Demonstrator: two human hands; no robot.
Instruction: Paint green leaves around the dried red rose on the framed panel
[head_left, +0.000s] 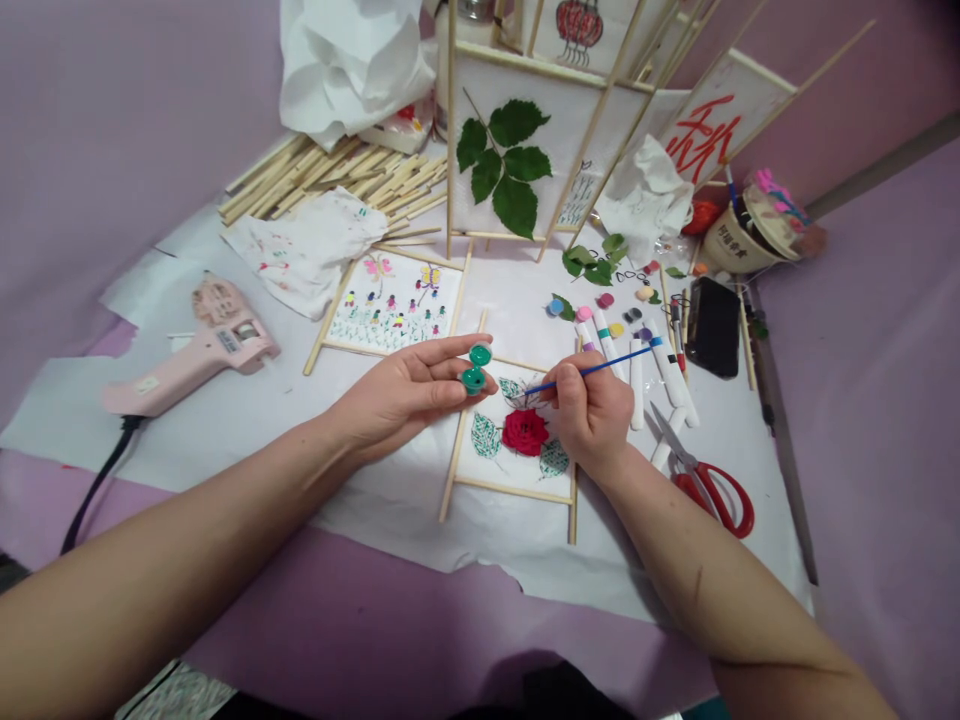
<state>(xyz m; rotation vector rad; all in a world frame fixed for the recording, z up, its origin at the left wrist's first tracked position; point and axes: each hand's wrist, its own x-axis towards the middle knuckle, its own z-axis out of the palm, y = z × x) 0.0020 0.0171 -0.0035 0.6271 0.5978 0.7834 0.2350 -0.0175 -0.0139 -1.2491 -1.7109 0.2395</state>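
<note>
In the head view, the thin blue paintbrush [592, 368] lies in the right hand [589, 420], which closes narrow around it like around a pen. Its long axis goes from the tip, low on the left, up to the blue handle end on the right, and this end points to the white paint markers [660, 360]. The tip is at the upper leaf drawing of the small bamboo-framed panel [517, 470], above the red rose [525, 432], but I cannot tell if it touches the surface. The left hand [397, 392] is turned palm up and holds two small green paint pots [474, 366] at its fingertips, just left of the brush tip, so this hand is the nearer one to them. Both forearms come from the lower edge. Under the hands is a white paper sheet [420, 540] on a lilac cloth [112, 130]. A pink glue gun [199, 350] lies on the left, and red-handled scissors [709, 497] lie on the right. Farther away are a pile of bamboo sticks [330, 180], a butterfly panel [394, 302], a standing panel with green leaves [510, 165], and a black phone [712, 325].
</note>
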